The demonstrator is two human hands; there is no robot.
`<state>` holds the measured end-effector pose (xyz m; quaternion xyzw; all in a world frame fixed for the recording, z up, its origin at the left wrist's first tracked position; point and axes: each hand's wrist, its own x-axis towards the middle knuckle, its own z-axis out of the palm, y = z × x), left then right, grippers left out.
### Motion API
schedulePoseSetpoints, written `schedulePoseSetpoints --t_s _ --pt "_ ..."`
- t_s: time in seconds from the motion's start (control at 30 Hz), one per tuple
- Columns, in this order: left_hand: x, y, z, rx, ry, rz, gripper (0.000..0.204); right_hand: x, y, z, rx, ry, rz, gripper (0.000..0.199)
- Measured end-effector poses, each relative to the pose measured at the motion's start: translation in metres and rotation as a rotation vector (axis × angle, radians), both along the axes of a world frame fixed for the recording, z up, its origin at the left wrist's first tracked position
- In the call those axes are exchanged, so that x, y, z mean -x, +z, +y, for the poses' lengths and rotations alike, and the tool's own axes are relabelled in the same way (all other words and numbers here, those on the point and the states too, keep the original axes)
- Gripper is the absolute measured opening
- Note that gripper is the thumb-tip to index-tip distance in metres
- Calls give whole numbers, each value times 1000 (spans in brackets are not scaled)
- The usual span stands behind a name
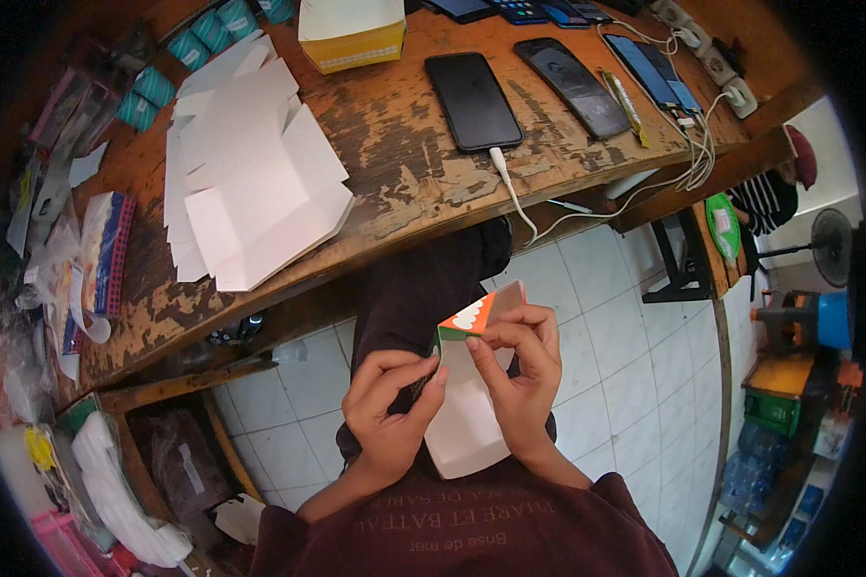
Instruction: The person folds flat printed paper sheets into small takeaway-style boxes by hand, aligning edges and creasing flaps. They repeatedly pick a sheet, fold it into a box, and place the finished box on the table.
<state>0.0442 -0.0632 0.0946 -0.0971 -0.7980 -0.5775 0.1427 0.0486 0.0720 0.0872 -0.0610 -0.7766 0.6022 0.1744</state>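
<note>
A partly folded carton box (466,409), white inside with an orange and green printed end, rests over my lap. My left hand (392,404) pinches the green edge at its left corner between thumb and fingers. On the other side, my right hand (520,370) grips the orange and green end, thumb against the fold and fingers behind the raised flap. The box's underside is hidden. On the table to the left lies a stack of flat white carton blanks (250,183). A yellow and white carton (351,38) stands at the table's far edge.
The worn wooden table (385,183) carries a black phone (473,101) on a white charging cable, a second phone (573,87) and a power strip (717,62). Teal rolls (212,43) and a tissue pack (101,250) sit left. A person (775,192) is at the right.
</note>
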Motion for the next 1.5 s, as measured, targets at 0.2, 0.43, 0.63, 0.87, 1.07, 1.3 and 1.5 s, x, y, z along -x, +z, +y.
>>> schedulePoseSetpoints --t_s 0.2,0.43,0.63,0.87,1.07,1.3,1.5 --pt "4 0 9 13 45 46 20 -5 13 -7 411 116 -144 10" --pt "3 5 11 -62 -2 83 18 -4 17 5 728 264 -273 11" --pt "0 10 7 -62 -45 87 19 0 8 9 170 53 16 12" --pt "0 7 12 -49 -49 81 20 4 0 6 -167 -139 190 13" --pt "-1 7 13 -14 -25 87 20 8 -3 6 -107 -81 164 14" --pt "-4 8 13 -21 -47 57 17 8 -1 1 -102 -125 133 13" --pt "1 7 11 16 48 76 19 1 7 9 149 131 -38 12"
